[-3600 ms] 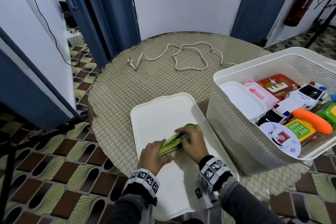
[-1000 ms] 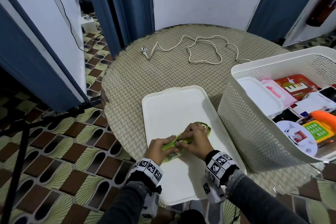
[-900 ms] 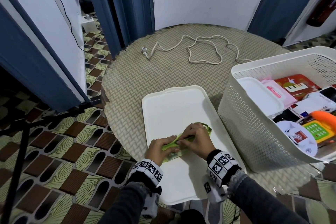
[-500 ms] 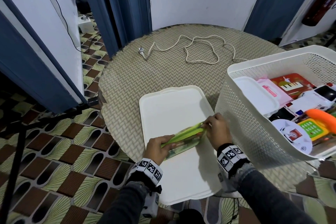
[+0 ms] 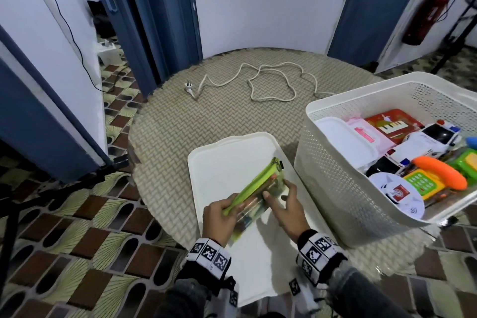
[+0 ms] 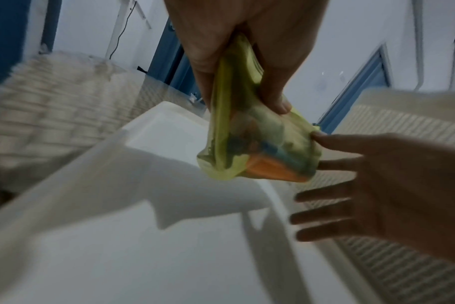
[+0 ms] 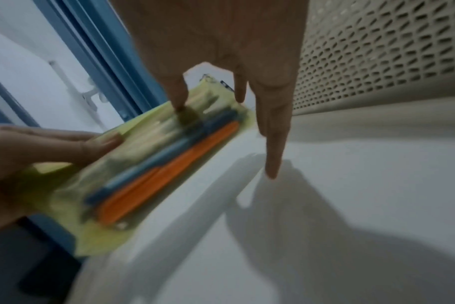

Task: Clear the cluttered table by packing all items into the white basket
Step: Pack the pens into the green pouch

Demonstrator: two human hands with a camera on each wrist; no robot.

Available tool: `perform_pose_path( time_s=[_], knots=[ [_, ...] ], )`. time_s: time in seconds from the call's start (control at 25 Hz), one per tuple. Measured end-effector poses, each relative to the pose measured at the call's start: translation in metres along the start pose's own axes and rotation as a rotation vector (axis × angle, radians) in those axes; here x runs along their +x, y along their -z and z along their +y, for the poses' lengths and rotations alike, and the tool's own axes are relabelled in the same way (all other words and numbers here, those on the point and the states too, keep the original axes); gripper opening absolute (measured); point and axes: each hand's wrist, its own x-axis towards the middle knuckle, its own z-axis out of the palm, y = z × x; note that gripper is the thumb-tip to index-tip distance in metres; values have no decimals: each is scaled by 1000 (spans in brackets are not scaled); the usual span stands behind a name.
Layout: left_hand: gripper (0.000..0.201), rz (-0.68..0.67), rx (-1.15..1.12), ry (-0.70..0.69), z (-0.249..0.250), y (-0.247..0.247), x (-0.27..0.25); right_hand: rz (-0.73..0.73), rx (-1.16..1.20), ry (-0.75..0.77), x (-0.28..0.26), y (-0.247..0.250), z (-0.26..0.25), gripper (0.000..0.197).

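A see-through green zip pouch [image 5: 260, 192] [image 6: 257, 148] [image 7: 148, 164] holding orange and blue pens is lifted just above the white tray [image 5: 232, 160]. My left hand [image 5: 219, 217] [image 6: 237, 51] grips its near end along the zipper. My right hand [image 5: 286, 206] [image 7: 237, 90] has straight, spread fingers; its thumb touches the pouch's side in the right wrist view. The white basket [image 5: 335, 183] stands right of the tray, filled with toys, a toy phone [image 5: 433, 178] and a white lidded box [image 5: 346, 144].
A white power cord [image 5: 258, 82] with its plug lies across the far part of the round woven table [image 5: 167, 142]. Blue door frames and a white wall rise behind it. A red fire extinguisher [image 5: 428, 15] hangs at the far right. Patterned floor tiles lie to the left.
The pouch's zipper has been drawn shut by my right hand. The right hand then left the far end and opened beside the pouch. My left hand has raised the pouch off the tray.
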Motion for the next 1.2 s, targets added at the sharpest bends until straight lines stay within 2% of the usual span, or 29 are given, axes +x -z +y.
perform_pose_path(
  time_s=[0.08, 0.12, 0.24, 0.36, 0.44, 0.56, 0.64, 0.72, 0.84, 0.92, 0.96, 1.08, 1.2],
  knots=[
    [28, -85, -97, -49, 27, -1, -3, -158, 328, -54, -10, -2, -20, 79],
    [29, -158, -153, -72, 41, 1, -5, -164, 430, -51, -10, 0, -28, 83],
    [24, -269, -348, -88, 79, 13, -7, -99, 473, 67, -8, 17, -51, 90],
    [22, -202, -356, -193, 110, 20, 2, -51, 506, 170, -13, 31, -78, 89],
    [20, -226, -400, -228, 134, 16, 9, -66, 559, 208, -20, 41, -102, 79],
    [46, -406, -499, -155, 171, 6, 22, -41, 488, 261, -27, 63, -133, 53],
    [65, -430, -523, -158, 189, -2, 34, 1, 402, 309, -31, 82, -145, 52],
    [79, -414, -577, -177, 206, -16, 42, 0, 347, 377, -38, 105, -152, 59],
    [82, -352, -660, -187, 234, -49, 47, -66, 310, 455, -43, 139, -152, 80],
    [78, -307, -670, -195, 254, -77, 45, -23, 174, 516, -39, 160, -150, 101],
    [78, -293, -671, -196, 262, -88, 43, 44, 124, 550, -36, 169, -151, 101],
    [84, -314, -593, -259, 292, -124, 48, 247, 253, 643, -26, 221, -155, 61],
    [93, -303, -394, -308, 321, -154, 66, 233, 414, 673, -13, 285, -155, 37]
  ],
)
